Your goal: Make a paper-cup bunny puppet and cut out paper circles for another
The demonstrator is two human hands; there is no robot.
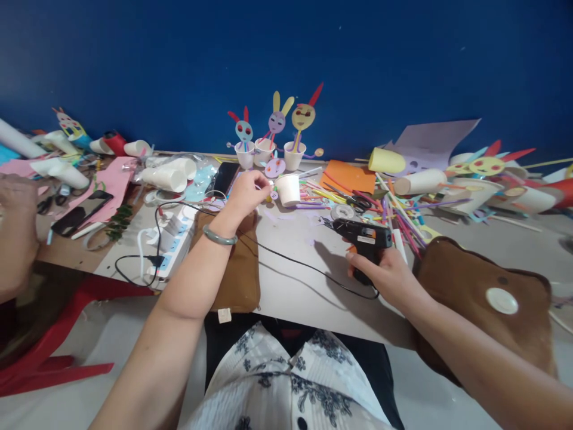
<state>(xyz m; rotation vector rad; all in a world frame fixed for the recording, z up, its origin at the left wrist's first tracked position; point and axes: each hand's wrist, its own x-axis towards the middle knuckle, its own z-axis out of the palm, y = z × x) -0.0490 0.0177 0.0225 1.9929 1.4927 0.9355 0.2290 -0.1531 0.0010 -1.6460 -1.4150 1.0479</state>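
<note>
My right hand (391, 275) is wrapped round the grip of a black hot glue gun (364, 233), whose nozzle points left over the table. From its handle a black cord runs left toward the power strip. My left hand (248, 192), with a bracelet on the wrist, has thumb and fingers pinched together beside a white paper cup (287, 190). Whatever lies between those fingertips is too small to make out. A purple paper face (274, 167) shows just above the cup, and a small purple disc (274, 195) is at its left side.
Three cups with paper rabbit figures (276, 122) stand against the blue wall. Scissors (359, 203), orange paper (348, 177) and coloured sticks lie behind the glue gun. A power strip (174, 248) and brown pouch (244, 269) are at left. Another person's arm (17, 239) is far left.
</note>
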